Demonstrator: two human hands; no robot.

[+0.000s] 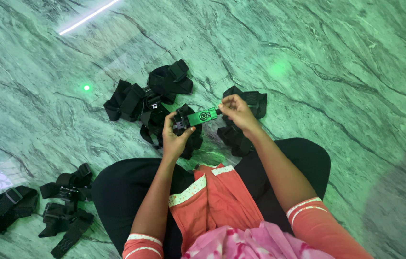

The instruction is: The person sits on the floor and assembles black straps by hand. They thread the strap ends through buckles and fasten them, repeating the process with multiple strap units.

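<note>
I sit on a green marbled floor [337, 62]. A small green and black mount [199, 117] with a round screw head is held up in front of me. My left hand [174, 138] grips its black end. My right hand [234, 111] pinches the green end with its fingertips. Just beyond my hands lies a heap of black straps and buckles [148, 93]. A second strap bundle [248, 101] lies under my right hand.
Several more black strap harnesses [66, 206] lie on the floor at my left knee, and one [1, 207] reaches the left frame edge. My crossed legs in black and an orange garment fill the bottom middle.
</note>
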